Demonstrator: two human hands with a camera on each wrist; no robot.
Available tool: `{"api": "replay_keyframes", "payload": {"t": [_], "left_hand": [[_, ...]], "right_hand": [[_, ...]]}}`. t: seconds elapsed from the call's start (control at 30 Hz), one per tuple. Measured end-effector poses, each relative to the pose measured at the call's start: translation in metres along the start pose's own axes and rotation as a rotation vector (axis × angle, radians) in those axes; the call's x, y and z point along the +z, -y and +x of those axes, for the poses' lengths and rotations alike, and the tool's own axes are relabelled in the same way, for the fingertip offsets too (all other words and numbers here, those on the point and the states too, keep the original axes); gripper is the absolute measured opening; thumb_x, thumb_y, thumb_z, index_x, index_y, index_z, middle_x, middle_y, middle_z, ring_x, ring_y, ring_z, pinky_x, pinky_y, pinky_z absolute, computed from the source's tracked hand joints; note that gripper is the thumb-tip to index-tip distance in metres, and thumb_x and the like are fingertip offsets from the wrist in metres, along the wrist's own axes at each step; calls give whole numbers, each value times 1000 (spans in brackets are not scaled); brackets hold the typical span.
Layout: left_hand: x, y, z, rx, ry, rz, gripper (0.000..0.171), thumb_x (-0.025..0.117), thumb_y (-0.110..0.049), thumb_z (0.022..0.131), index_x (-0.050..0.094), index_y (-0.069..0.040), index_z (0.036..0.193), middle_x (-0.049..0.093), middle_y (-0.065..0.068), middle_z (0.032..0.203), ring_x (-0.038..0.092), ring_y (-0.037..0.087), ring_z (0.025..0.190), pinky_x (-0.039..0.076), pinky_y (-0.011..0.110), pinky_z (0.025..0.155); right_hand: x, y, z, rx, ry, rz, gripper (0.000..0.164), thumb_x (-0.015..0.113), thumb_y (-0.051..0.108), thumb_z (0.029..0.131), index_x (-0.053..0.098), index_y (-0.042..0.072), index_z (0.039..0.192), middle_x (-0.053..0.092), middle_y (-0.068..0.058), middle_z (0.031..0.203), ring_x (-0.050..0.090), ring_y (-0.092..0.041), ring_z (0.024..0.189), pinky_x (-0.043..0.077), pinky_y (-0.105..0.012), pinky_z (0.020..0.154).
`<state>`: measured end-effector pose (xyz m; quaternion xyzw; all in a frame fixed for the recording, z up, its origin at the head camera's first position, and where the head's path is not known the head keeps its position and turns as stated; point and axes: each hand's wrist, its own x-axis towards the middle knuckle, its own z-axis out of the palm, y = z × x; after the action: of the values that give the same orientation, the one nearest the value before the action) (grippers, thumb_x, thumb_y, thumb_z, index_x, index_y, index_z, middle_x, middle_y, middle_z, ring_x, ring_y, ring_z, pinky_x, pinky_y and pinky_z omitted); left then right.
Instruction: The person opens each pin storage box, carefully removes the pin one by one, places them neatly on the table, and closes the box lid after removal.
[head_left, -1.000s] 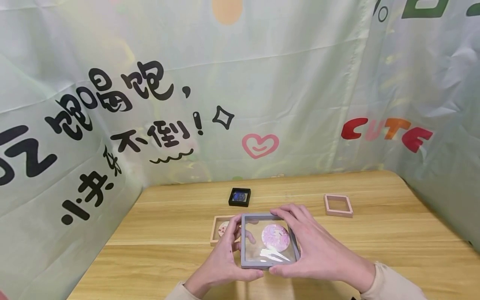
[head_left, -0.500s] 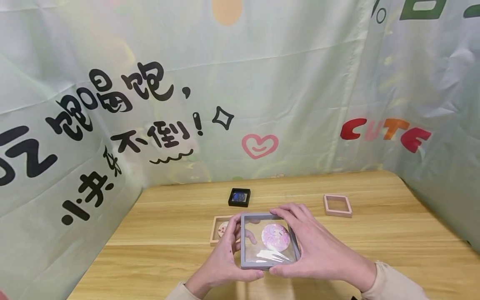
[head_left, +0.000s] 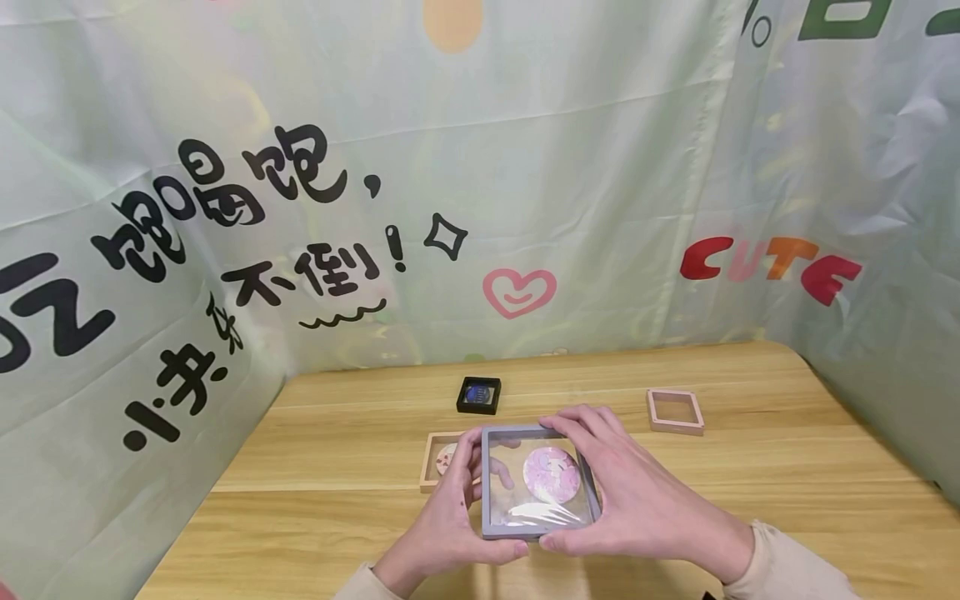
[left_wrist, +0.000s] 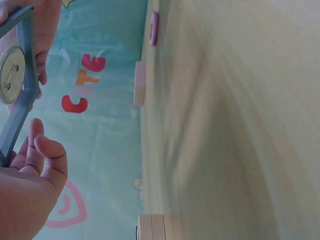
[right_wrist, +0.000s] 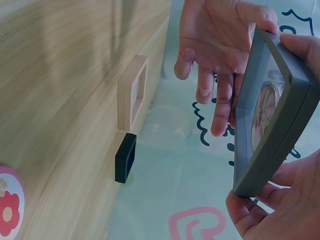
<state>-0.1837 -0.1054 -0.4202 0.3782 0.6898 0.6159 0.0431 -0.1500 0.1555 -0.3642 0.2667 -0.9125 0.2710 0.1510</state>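
Both hands hold a grey square display frame upright above the table, tilted back a little. Clear film fills it, with a round pink pin badge held in the film, right of centre. The badge's back, with its safety pin, shows in the left wrist view. My left hand grips the frame's left side, thumb at the bottom edge. My right hand grips the right side, fingers over the top corner and thumb below. Behind the left hand lies a beige frame with a round badge, partly hidden.
A small black frame with a blue item inside lies at the back of the wooden table. A pink frame lies at the right. The right wrist view shows a round red-flower badge. Printed cloth surrounds the table.
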Motion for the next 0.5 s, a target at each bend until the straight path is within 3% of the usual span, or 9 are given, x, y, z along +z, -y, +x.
{"api": "replay_keyframes", "payload": {"t": [0.23, 0.5], "left_hand": [[1, 2, 0, 20, -14, -30, 109, 94, 0, 72, 30, -15, 159, 50, 27, 152, 60, 14, 117, 63, 34, 98], [1, 2, 1, 20, -28, -28, 108, 93, 1, 71, 32, -14, 158, 51, 22, 152, 58, 9, 110, 61, 27, 83]], "right_hand": [[-4, 3, 1, 12, 11, 12, 101, 88, 75, 66, 58, 24, 148, 54, 17, 141, 47, -7, 129, 60, -43, 95], [-12, 5, 3, -5, 42, 5, 99, 86, 75, 70, 58, 23, 149, 55, 13, 140, 52, -10, 124, 59, -37, 91]]}}
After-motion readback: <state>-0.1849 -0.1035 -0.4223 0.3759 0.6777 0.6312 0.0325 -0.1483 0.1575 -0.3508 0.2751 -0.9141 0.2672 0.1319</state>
